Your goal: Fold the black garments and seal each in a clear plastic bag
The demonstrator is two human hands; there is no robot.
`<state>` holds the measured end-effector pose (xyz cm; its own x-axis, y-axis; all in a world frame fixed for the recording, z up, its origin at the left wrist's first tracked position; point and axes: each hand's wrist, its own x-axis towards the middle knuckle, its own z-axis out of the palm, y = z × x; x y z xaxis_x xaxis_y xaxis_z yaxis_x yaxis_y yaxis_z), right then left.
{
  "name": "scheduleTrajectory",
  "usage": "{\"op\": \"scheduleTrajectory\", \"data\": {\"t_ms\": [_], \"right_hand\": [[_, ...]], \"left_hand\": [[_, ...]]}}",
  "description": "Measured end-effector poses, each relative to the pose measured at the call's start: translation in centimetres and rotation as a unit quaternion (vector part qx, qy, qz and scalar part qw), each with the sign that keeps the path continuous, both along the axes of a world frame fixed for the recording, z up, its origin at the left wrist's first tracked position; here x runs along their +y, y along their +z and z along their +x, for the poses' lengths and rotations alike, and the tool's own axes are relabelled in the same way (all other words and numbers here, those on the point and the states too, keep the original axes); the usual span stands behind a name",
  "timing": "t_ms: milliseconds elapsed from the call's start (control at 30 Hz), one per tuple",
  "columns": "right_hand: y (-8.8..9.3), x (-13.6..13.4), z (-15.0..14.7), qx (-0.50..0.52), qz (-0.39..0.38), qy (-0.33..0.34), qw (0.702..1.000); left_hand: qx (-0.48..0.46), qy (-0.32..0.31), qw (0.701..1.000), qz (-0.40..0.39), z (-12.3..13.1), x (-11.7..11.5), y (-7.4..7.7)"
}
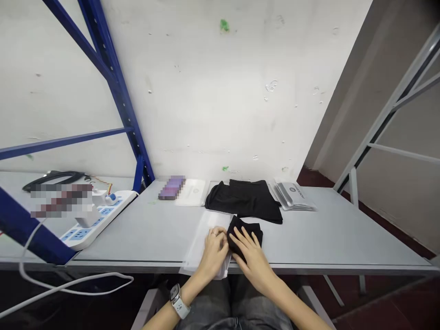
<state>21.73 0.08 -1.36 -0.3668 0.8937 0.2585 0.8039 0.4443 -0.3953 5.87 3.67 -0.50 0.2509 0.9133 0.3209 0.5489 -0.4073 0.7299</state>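
Observation:
A small folded black cloth [256, 228] lies near the table's front edge. My right hand [252, 252] rests flat on it, fingers spread. Just to the left, a translucent plastic bag [196, 245] lies on the table, its near end hanging over the edge. My left hand [215, 251] is over the bag's right side, fingers curled and pinched at the bag beside the cloth; the fingertips are partly hidden. Farther back, more black cloth [247, 199] is spread out in loose folds.
Behind the cloth are a stack of printed plastic bags [296, 197] on the right and a white packet [193, 192] on the left, beside a blurred purple item [172, 188]. A power strip [99, 222] with plugs lies left, past a blue metal frame [118, 91]. A white cable [75, 284] hangs in front.

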Motion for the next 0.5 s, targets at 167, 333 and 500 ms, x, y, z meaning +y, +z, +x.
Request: {"op": "scheduleTrajectory", "data": {"t_ms": [167, 333, 500], "right_hand": [[1.7, -0.9, 0.8, -0.044, -0.019, 0.051, 0.998], [3.3, -0.7, 0.3, -0.021, -0.042, 0.158, 0.986], [2.6, 2.3, -1.2, -0.033, -0.027, 0.089, 0.995]], "left_hand": [[-0.085, -0.002, 0.996, -0.003, -0.6, 0.1, -0.1], [-0.071, -0.021, 0.997, 0.008, -0.6, -0.2, 0.0], [-0.055, -0.058, 0.997, -0.004, -0.9, 0.1, 0.1]]}}
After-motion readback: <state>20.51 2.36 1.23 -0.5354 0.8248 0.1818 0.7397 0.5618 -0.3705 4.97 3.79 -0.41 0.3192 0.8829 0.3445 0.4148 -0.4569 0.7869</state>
